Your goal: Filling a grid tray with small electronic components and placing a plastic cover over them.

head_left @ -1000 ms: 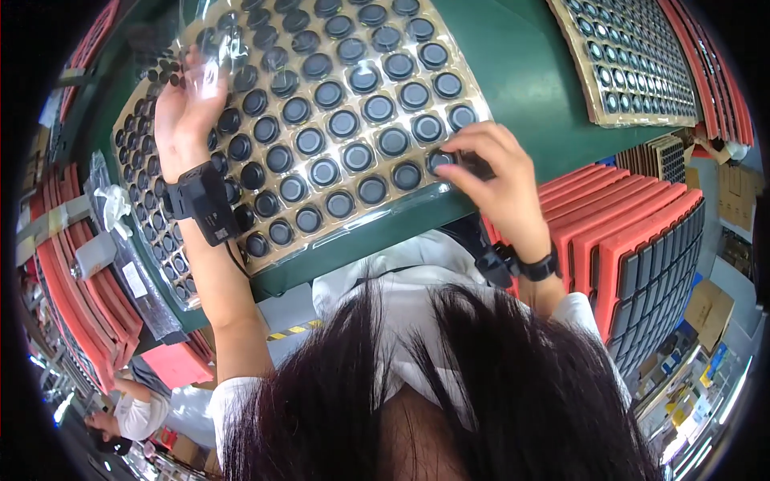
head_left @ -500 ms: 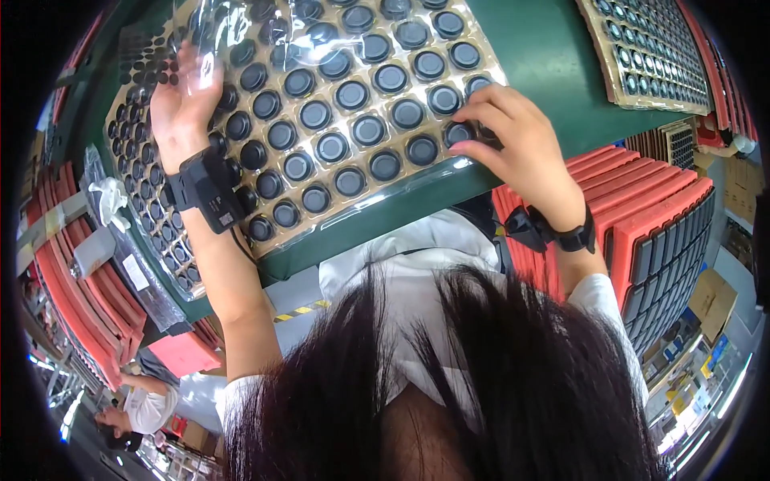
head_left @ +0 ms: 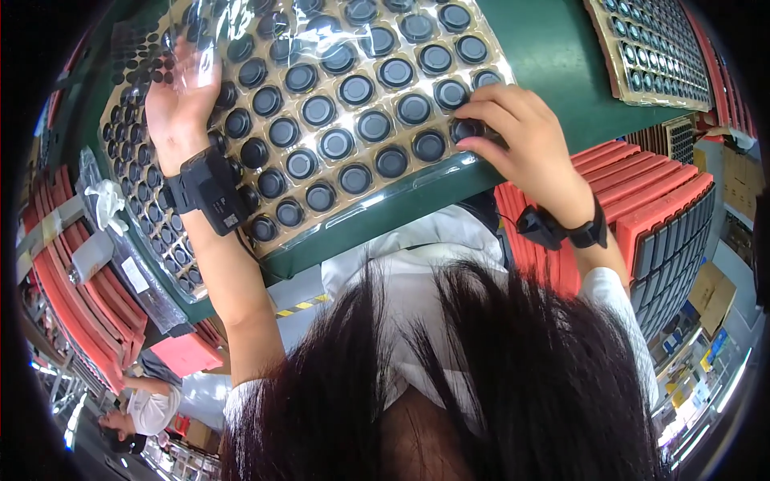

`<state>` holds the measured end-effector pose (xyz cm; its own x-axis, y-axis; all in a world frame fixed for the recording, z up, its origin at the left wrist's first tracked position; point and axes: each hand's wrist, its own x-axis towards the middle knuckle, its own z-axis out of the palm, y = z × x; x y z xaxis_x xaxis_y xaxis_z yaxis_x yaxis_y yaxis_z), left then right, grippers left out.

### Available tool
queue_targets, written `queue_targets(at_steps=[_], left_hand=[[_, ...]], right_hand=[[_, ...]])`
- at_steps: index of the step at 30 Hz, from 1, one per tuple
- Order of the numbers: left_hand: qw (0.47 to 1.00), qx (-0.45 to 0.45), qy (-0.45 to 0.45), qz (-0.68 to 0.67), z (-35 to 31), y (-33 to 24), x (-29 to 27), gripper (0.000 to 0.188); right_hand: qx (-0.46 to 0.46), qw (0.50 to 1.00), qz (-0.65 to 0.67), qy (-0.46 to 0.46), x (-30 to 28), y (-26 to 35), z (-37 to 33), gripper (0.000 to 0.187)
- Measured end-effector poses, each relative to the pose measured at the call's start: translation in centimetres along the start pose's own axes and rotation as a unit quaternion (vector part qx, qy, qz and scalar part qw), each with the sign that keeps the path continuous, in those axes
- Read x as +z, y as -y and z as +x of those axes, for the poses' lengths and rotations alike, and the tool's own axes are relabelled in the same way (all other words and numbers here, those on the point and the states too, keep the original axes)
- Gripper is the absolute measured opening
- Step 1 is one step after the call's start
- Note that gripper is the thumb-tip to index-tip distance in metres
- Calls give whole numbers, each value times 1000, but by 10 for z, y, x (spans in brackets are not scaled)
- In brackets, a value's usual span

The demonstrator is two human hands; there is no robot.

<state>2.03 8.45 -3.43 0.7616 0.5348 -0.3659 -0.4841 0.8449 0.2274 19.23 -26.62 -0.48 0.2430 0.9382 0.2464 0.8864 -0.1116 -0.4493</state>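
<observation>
A clear plastic tray with tan showing beneath lies on the green table, carrying rows of round black parts. At its near right corner my right hand curls in a pinch, thumb and fingertips around one round black part. My left hand is palm up over the tray's left side, fingers stretched out. Clear plastic sheet with bright reflections covers those fingers and the far part of the tray. Black devices are strapped to both wrists.
Another filled tray lies at the far right of the green table. Red foam trays are stacked right of me, and more red sheets at left. A person in a white top is at lower left.
The tray appears slightly lower and further right in view. My right hand has shifted slightly right, staying at the same corner part. My left hand keeps its pose under the clear sheet.
</observation>
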Motion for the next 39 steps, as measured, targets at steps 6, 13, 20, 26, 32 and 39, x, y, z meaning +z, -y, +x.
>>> queue_targets(at_steps=[6,13,20,26,32,39], left_hand=[[999,-12,41,14,-2,5,0,19],[999,12,22,46,-1,8,1,23],[998,24,16,55,-6,15,6,28],[997,49,20,59,-9,18,4,30],[996,13,64,61,-2,8,-7,32],[976,149,-72,138,-1,20,4,32]], right_hand=[[69,995,19,-72,11,7,-14,22],[87,985,22,-147,17,13,-19,14],[166,974,28,-154,18,23,-17,11],[207,970,36,-119,16,27,-13,10],[213,971,39,-97,15,27,-13,12],[177,980,69,-51,11,18,-12,12]])
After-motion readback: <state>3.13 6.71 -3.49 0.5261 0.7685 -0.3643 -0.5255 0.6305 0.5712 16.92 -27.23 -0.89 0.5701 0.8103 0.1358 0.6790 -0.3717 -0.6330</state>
